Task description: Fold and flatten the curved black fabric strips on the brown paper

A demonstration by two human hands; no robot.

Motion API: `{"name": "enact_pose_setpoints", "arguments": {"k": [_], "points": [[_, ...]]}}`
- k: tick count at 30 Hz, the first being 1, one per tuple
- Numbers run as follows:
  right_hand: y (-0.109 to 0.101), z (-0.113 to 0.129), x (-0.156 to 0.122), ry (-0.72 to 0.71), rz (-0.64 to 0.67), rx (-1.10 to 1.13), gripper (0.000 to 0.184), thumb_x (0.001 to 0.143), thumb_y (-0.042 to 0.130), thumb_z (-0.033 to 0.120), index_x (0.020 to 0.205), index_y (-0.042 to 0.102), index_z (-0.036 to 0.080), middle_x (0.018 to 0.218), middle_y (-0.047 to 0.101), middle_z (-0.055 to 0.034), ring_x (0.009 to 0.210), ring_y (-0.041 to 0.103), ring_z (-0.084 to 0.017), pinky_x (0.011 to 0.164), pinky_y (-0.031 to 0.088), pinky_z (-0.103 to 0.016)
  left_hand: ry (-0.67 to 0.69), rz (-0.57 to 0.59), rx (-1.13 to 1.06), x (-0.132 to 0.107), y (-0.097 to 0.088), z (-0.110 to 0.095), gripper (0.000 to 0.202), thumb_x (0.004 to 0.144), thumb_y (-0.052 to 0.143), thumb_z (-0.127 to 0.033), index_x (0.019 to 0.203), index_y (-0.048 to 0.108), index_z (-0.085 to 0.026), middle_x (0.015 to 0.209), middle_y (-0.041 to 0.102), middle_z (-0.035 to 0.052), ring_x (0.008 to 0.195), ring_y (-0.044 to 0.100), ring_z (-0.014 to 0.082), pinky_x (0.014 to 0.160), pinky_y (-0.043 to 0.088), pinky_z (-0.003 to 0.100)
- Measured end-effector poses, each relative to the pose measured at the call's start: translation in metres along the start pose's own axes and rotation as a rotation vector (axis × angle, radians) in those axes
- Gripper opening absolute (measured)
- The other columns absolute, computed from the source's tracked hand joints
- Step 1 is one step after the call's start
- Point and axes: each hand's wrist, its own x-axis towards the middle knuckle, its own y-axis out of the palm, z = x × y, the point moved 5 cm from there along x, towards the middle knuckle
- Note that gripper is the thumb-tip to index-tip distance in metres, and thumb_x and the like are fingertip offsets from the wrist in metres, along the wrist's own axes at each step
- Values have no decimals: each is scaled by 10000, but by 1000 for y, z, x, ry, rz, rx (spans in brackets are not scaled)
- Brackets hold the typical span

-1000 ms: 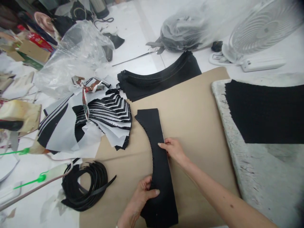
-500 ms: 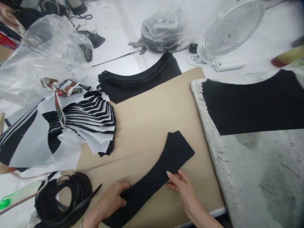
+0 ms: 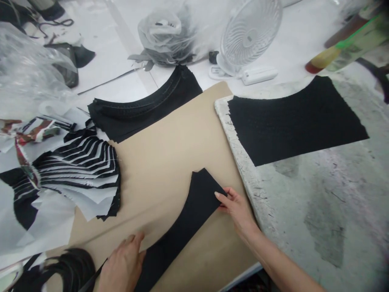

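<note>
- Curved black fabric piece lies flat on the tan paper sheet, running from the near edge by your left hand up and right to its wide end near the white slab's rim.
- Your left hand rests palm down at the lower, narrow end; fingers loosely spread, pressing rather than pinching. Whether the thumb has any cloth under it, you cannot tell.
- Your right hand has its fingertips on the upper right corner of the piece, fingers close together, thumb hidden beneath; looks like a light pinch on the edge.
- Handling, as a judgement: thin, light, limp cloth, no stiffness. It will sag and fold if lifted by one end. Take it at both ends, or slide it flat on the paper; the curved inner edge may stretch if pulled.
- Left of that, a coil of black strips sits at the near edge, with a fanned stack of black and white cut pieces just beyond.
- Right, the worn white slab carries a larger black fabric panel.
- Farther back: a stack of curved black pieces, a clear plastic bag, a small white fan.
</note>
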Motion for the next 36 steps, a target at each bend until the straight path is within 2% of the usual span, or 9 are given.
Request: {"name": "enact_pose_setpoints", "arguments": {"k": [2,4,8,12,16,21,27,32,36], "points": [[-1,2,1,-60,19,-73,330,718,721,476,829,566,206,731,643,11,651,591,-164,578,471,-267,37,-25,-260,4,-7,-37,216,882,396,-314,932,575,-203,910,667,93,849,647,259,762,459,382],[-1,10,-3,-176,16,-229,273,779,667,458,823,572,205,721,638,6,656,595,-173,603,475,-283,93,62,-696,11,-2,-81,265,853,465,-456,860,551,-205,788,635,55,736,629,215,679,474,331],[11,34,-32,-582,47,-586,124,897,551,325,933,598,215,993,681,-51,896,637,-205,789,505,-327,64,139,-1372,19,12,-145,462,743,668,-522,1024,549,-174,900,671,88,858,649,214,766,508,323],[42,39,-71,-1036,245,-826,245,867,470,96,1060,581,197,1180,645,-101,1098,593,-219,952,490,-393,58,172,-1759,12,10,-159,502,783,677,-487,1169,554,-190,1174,651,116,1090,604,227,943,467,350],[62,24,-91,-1222,322,-930,333,830,413,30,1076,587,172,1182,658,-114,1123,588,-228,978,494,-429,-38,133,-1869,11,4,-145,528,727,767,-372,1190,585,-194,1175,667,87,1156,579,245,992,449,349],[57,9,-92,-1098,441,-868,258,880,538,183,1138,548,196,1216,633,-108,1201,529,-254,1028,453,-462,-194,117,-1978,24,16,-134,357,733,763,-321,1007,663,-115,1045,713,110,1057,638,261,979,475,365],[50,18,-61,-744,291,-756,376,809,685,238,1134,497,232,1108,577,-80,1035,541,-253,859,508,-412,-149,119,-1993,26,19,-132,433,759,747,-295,1137,630,-117,1100,703,111,1028,654,246,972,492,364],[58,21,-42,-671,324,-795,228,794,657,145,935,493,220,950,543,-42,914,525,-228,791,473,-384,-49,139,-1981,28,21,-134,492,730,771,-233,1186,613,-136,1149,686,109,1041,647,240,966,494,363],[54,22,-35,-632,377,-709,76,896,553,231,844,498,223,875,543,-23,843,523,-193,744,444,-328,-14,157,-1958,30,24,-133,426,688,800,-215,1083,668,-123,1017,727,91,963,676,237,974,486,369]]}}
